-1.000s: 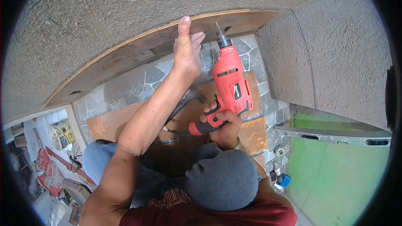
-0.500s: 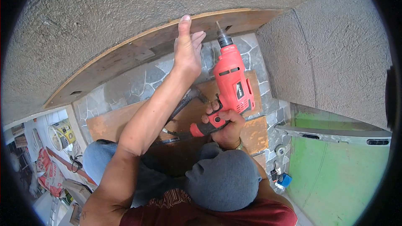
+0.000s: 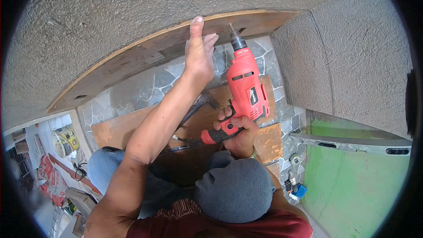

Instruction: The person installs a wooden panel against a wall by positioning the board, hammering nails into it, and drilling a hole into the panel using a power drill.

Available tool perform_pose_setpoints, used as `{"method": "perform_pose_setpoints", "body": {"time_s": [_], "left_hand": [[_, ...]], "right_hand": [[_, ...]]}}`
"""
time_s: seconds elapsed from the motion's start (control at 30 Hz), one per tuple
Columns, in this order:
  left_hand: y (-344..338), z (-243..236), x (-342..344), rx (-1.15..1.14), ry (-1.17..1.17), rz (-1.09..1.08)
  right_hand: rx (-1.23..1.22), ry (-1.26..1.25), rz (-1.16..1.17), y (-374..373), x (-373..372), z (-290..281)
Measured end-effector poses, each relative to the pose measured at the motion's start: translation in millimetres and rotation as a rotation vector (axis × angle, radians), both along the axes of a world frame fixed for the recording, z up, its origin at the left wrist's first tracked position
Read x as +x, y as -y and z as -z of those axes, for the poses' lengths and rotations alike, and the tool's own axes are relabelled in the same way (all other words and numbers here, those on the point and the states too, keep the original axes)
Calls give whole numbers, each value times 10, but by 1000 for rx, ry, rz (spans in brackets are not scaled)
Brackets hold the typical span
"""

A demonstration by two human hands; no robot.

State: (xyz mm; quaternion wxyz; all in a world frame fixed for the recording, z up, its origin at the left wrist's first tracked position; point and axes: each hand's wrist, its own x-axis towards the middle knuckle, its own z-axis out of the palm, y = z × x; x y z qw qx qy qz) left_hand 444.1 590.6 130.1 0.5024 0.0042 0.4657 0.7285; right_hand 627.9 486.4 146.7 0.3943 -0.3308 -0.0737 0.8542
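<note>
Pointing toward the long wooden board (image 3: 132,57), the red drill (image 3: 244,79) is held by its handle in the right hand (image 3: 239,139), whose grip is wrapped tightly around it, with the thumb laid near the back of the handle and the fingers curled about the front. The drill bit (image 3: 231,27) is directed at the board's face near its right end; whether the wood is touched by the tip cannot be told. The left hand (image 3: 199,59) is placed at the same board, to the left of the drill; its grip is spread, the thumb stretched up across the top edge and the fingers extended along the face, with nothing enclosed. The board is set lengthwise along the rough grey wall (image 3: 110,9), which is met at the right by another grey wall (image 3: 352,57). Below, brown wooden panels (image 3: 112,130) are laid on the stone-patterned floor (image 3: 163,80), and a dark tool (image 3: 194,111) is partly hidden by the left forearm. At the right, a grey slotted bar (image 3: 361,144) is seen by a green panel (image 3: 348,185).
</note>
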Motion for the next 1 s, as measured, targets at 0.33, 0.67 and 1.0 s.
{"method": "perform_pose_setpoints", "body": {"time_s": [0.33,0.67,1.0], "left_hand": [[3,-31,17,8,-2,-3],[2,-27,25,0,-6,-6],[-20,-13,27,14,-13,-3]], "right_hand": [[4,88,5,-7,-34,-69],[-15,-34,-6,-15,15,-46],[-13,-25,-10,-31,16,-41]]}}
